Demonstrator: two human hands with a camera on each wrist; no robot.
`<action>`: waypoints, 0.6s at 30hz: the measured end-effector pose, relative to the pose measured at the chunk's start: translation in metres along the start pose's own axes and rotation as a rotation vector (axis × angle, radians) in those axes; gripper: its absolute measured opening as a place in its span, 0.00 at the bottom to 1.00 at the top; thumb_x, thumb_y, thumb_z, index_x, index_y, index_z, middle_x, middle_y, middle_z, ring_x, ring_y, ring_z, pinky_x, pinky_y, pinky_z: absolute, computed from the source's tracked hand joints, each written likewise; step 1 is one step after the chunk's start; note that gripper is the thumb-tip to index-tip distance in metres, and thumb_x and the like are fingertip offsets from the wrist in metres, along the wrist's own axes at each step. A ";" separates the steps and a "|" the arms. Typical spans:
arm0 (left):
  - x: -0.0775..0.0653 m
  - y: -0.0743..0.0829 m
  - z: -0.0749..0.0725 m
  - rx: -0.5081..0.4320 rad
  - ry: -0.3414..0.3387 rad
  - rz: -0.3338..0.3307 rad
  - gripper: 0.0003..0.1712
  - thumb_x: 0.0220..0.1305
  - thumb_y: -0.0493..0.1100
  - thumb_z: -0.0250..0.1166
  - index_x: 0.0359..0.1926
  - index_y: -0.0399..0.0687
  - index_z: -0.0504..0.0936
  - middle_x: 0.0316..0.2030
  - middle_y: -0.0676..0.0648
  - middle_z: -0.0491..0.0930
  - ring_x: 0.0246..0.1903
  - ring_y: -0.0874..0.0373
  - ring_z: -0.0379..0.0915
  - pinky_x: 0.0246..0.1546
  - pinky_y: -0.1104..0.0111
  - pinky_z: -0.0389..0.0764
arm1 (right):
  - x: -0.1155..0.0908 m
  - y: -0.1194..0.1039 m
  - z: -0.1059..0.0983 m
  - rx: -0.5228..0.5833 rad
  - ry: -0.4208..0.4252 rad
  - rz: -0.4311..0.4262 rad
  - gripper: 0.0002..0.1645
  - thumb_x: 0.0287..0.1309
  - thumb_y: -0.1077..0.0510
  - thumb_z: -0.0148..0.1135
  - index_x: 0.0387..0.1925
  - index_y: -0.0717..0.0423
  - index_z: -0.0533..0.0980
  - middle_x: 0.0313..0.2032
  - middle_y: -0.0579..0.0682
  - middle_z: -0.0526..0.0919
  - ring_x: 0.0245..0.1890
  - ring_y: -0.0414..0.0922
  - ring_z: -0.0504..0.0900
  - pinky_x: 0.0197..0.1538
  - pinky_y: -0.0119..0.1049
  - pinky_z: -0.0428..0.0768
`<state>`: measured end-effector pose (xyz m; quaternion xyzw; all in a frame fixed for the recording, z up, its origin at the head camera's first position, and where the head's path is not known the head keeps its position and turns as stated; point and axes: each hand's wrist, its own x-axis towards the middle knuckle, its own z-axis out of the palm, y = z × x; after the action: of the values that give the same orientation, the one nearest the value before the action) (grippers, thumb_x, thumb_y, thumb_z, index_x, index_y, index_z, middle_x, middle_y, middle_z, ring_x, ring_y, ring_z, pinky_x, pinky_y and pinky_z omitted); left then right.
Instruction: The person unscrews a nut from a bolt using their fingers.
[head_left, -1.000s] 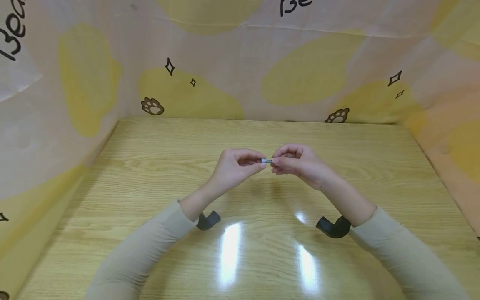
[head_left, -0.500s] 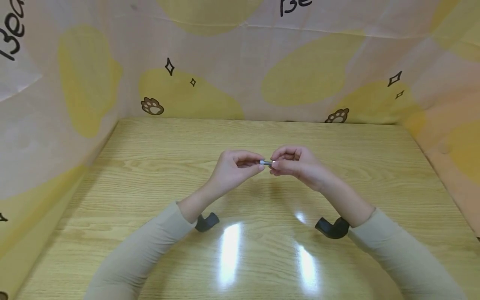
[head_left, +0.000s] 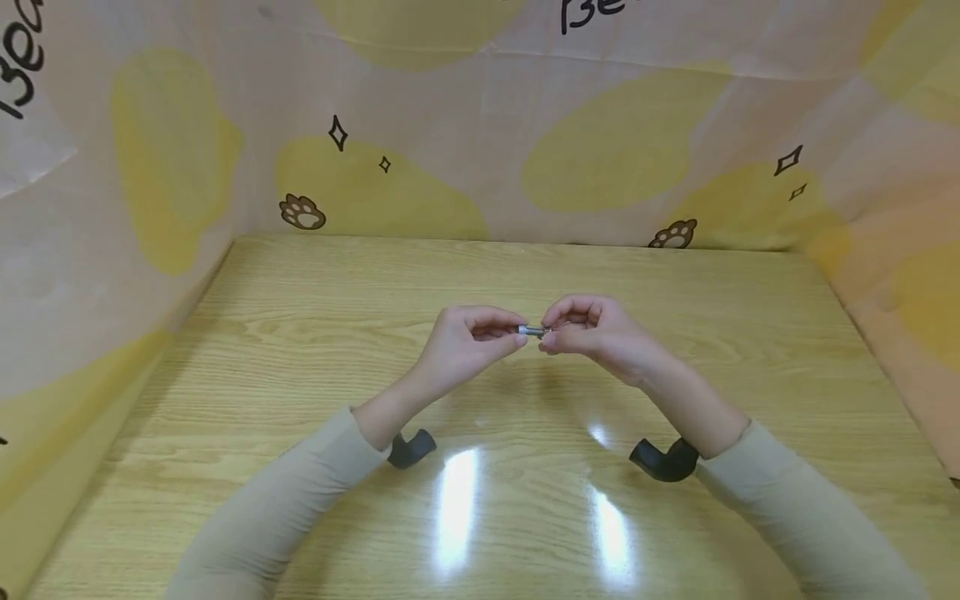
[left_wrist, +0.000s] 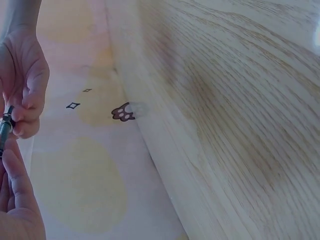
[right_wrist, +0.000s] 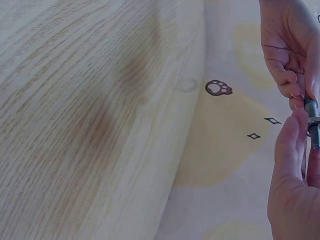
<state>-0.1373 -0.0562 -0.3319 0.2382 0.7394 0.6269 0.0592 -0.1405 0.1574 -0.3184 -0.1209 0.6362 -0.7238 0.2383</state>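
In the head view my left hand [head_left: 465, 343] pinches the head end of a small metal bolt [head_left: 532, 331] between thumb and fingertips. The bolt lies roughly level above the table, its threaded end pointing to my right hand [head_left: 606, 337]. A hex nut [right_wrist: 313, 121] sits around the threaded shank, seen best in the right wrist view. My right thumb and index finger are curled at the nut and the bolt's threaded end. From the left wrist view, the bolt [left_wrist: 4, 134] shows at the left edge, partly cut off, between both hands.
Beneath the hands spreads a wood-grain table [head_left: 330, 350] with bright light reflections near the front. A printed cloth [head_left: 480, 125] with yellow patches and paw prints stands along the back and both sides. Black curved pieces [head_left: 665, 460] stick out at both wrists.
Both hands have sunk slightly in the head view, the bolt with them. The right fingertips have shifted around the nut, and more of the bolt's threaded end shows between the hands.
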 end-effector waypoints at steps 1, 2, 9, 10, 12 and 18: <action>0.000 0.000 0.000 0.002 0.000 0.000 0.09 0.56 0.34 0.67 0.39 0.34 0.84 0.35 0.44 0.83 0.31 0.56 0.80 0.35 0.67 0.82 | 0.000 0.000 0.000 0.001 0.001 -0.003 0.13 0.53 0.75 0.56 0.34 0.57 0.76 0.31 0.50 0.82 0.33 0.41 0.83 0.43 0.34 0.81; -0.001 0.000 0.000 0.002 0.002 -0.001 0.09 0.56 0.34 0.67 0.39 0.34 0.84 0.35 0.44 0.83 0.31 0.56 0.80 0.35 0.67 0.82 | 0.000 0.000 0.000 0.002 0.000 -0.006 0.13 0.52 0.76 0.57 0.34 0.57 0.76 0.32 0.49 0.82 0.33 0.41 0.82 0.43 0.33 0.81; -0.001 0.001 0.000 -0.002 0.005 -0.001 0.09 0.56 0.34 0.67 0.39 0.34 0.83 0.34 0.44 0.83 0.32 0.54 0.81 0.35 0.66 0.82 | 0.001 -0.001 0.004 0.033 0.014 0.022 0.09 0.61 0.69 0.52 0.34 0.56 0.77 0.31 0.51 0.83 0.31 0.42 0.83 0.42 0.36 0.82; -0.001 0.002 0.000 0.001 0.008 -0.005 0.09 0.56 0.35 0.67 0.39 0.34 0.83 0.34 0.44 0.83 0.31 0.56 0.81 0.35 0.66 0.82 | 0.001 -0.002 0.004 0.031 0.018 0.027 0.10 0.60 0.70 0.52 0.33 0.56 0.78 0.30 0.51 0.83 0.31 0.42 0.83 0.42 0.35 0.82; -0.002 0.002 -0.001 0.007 0.011 -0.004 0.09 0.56 0.35 0.67 0.39 0.35 0.84 0.34 0.44 0.83 0.31 0.57 0.81 0.35 0.67 0.82 | 0.001 -0.002 0.005 0.022 0.022 0.030 0.12 0.57 0.72 0.53 0.31 0.55 0.78 0.30 0.50 0.83 0.31 0.41 0.83 0.42 0.34 0.82; -0.002 0.003 -0.001 0.011 0.013 0.013 0.09 0.57 0.34 0.66 0.39 0.34 0.83 0.35 0.44 0.84 0.32 0.57 0.81 0.36 0.67 0.82 | 0.002 -0.005 0.005 0.032 0.010 0.008 0.10 0.57 0.72 0.56 0.35 0.56 0.78 0.32 0.50 0.83 0.34 0.42 0.83 0.44 0.34 0.81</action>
<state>-0.1350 -0.0581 -0.3294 0.2393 0.7416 0.6248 0.0490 -0.1404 0.1525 -0.3126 -0.1110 0.6264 -0.7334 0.2397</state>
